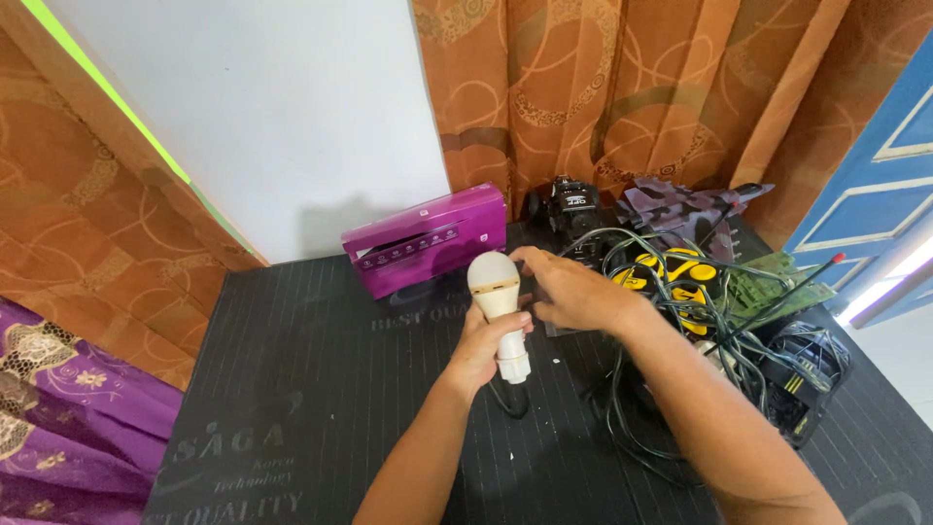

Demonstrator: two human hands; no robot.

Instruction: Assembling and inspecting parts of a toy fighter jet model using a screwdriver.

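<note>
My left hand (483, 342) grips a white light bulb (496, 301) by its body, dome pointing up, above a black ribbed mat (321, 389). My right hand (573, 290) hovers just right of the bulb, fingers bent and reaching toward the dome's side; whether it touches the bulb I cannot tell. A purple cardboard box (425, 238) lies just behind the bulb.
A tangle of dark cables (671, 389) lies to the right, with a yellow and black toy (675, 275), a black toy car (571, 209), a camouflage toy plane (680, 209) and a green circuit board (768, 287). Orange curtains hang behind. Purple cloth (58, 408) lies at left.
</note>
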